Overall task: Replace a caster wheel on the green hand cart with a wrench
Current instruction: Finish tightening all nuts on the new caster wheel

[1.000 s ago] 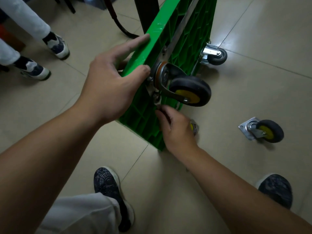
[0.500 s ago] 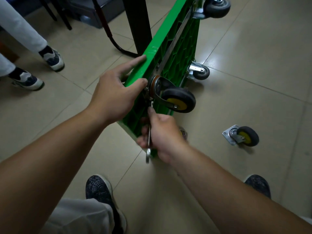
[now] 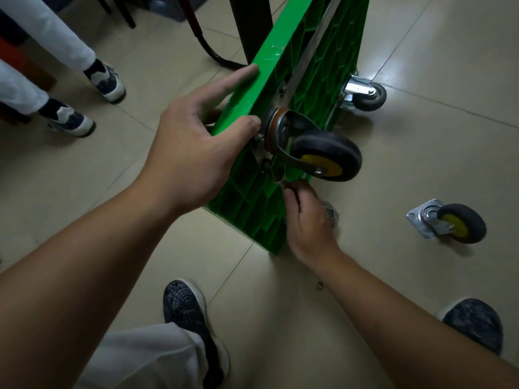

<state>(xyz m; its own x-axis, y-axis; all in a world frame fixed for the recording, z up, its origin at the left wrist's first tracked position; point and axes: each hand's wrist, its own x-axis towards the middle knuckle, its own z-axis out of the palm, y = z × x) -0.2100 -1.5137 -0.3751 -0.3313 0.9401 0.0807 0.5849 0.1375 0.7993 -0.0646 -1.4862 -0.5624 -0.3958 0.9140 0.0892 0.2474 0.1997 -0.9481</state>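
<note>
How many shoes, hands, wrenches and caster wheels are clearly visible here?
Shoes: 4 (dark shoes, white-and-navy shoes)
Hands: 2 (left hand, right hand)
Wrenches: 1 (wrench)
Caster wheels: 3 (yellow-hub caster, grey caster on green cart; loose caster)
Total: 10

The cart point(image 3: 283, 66) stands on its edge before us, in the middle. A near wheel point(image 3: 323, 158) sits on its right face, a far wheel point(image 3: 365, 95) behind that one. A loose wheel point(image 3: 455, 223) lies on the floor point(image 3: 421, 153) at right, well apart.
</note>
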